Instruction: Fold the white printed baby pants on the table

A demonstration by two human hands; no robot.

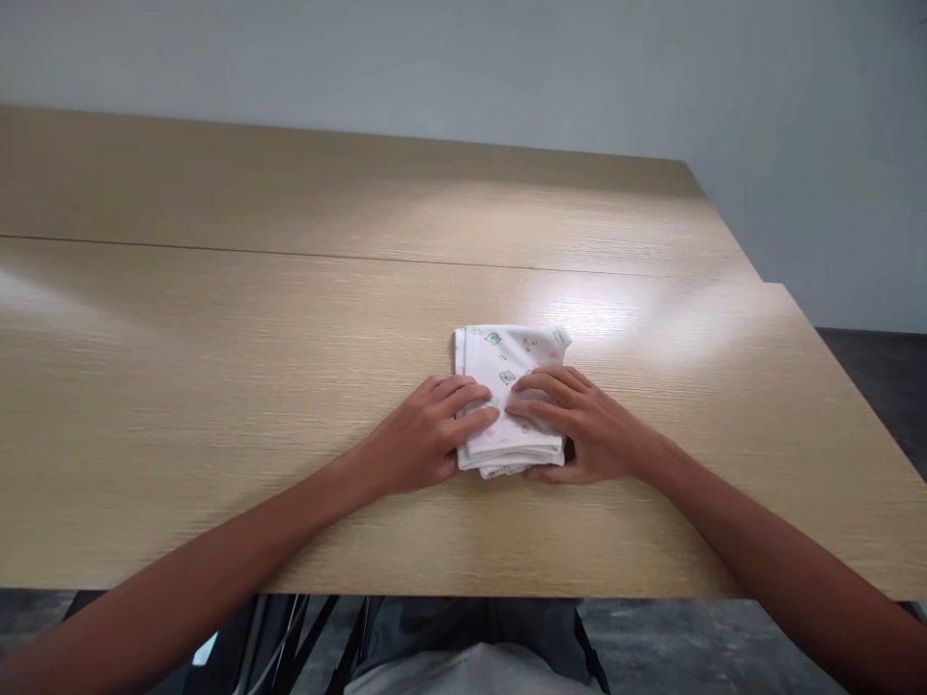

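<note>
A folded white cloth (pixel 516 347) with small green and pink prints lies on the wooden table in front of me, several layers thick. My left hand (pixel 441 425) grips its left side, with curled fingers resting on the top layer and the thumb mostly hidden. On the opposite side, my right hand (pixel 572 420) has its fingers across the top and its thumb low by the near right corner. Both hands touch the cloth. The near edge shows stacked folds, with a patterned bit sticking out underneath.
The light wooden table (pixel 217 386) stretches far to the left, with a second table (pixel 290 183) joined behind it along a thin seam. A grey wall (pixel 463 68) stands beyond. The near table edge runs just before my lap (pixel 478 627). Dark floor shows at the right.
</note>
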